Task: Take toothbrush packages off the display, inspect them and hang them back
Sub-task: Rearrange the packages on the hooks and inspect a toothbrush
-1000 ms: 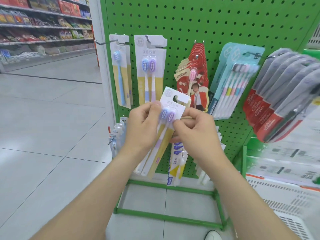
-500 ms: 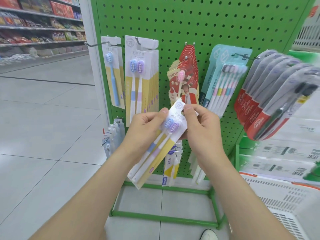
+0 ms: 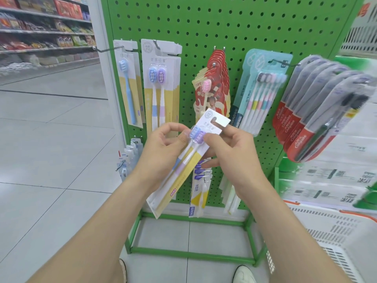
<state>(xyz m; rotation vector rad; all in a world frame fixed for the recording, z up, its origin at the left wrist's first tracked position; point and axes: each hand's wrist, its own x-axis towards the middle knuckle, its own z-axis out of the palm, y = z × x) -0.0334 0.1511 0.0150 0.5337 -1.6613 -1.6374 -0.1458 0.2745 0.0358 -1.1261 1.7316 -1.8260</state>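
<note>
I hold a white and yellow two-brush toothbrush package (image 3: 184, 170) tilted in front of the green pegboard display (image 3: 234, 31). My left hand (image 3: 163, 154) grips its left edge by the brush heads, thumb on the front. My right hand (image 3: 232, 156) pinches the right edge just below the hanging tab, fingers behind the card. More packages of the same kind (image 3: 161, 86) hang on a hook at the upper left, beside a single blue toothbrush pack (image 3: 128, 88).
Red packs (image 3: 216, 84), a teal multi-brush pack (image 3: 261, 92) and Colgate packs (image 3: 318, 111) hang to the right. Small packs (image 3: 200, 193) hang low on the board. A white basket (image 3: 334, 237) stands at the lower right. Store shelves (image 3: 40, 31) line the aisle at left.
The package has tilted further, its tab now pointing up and right. Both hands have shifted slightly lower on the board and keep their hold.
</note>
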